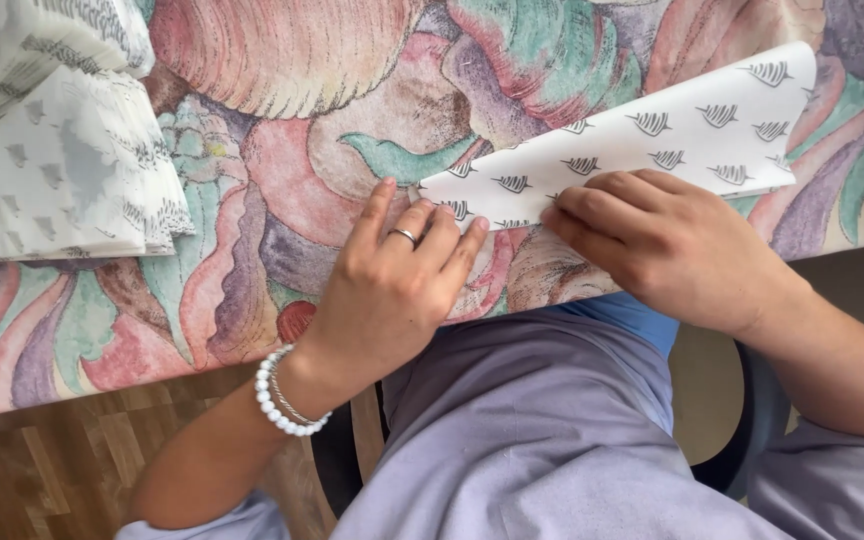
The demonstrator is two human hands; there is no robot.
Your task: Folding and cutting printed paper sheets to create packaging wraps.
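Observation:
A white sheet of paper (672, 135) printed with small dark leaf marks lies folded into a triangle on the table, near its front edge. My left hand (392, 285), with a ring and a white bead bracelet, lies flat with fingertips on the sheet's left corner. My right hand (667, 240) presses its fingertips along the lower folded edge. Neither hand lifts the paper off the table.
The table wears a cloth (292, 130) with large pink, green and purple shapes. A stack of similar printed paper sheets (52, 150) lies at the far left. My lap in grey-lilac trousers (532, 430) and a wood floor (62, 460) show below the table edge.

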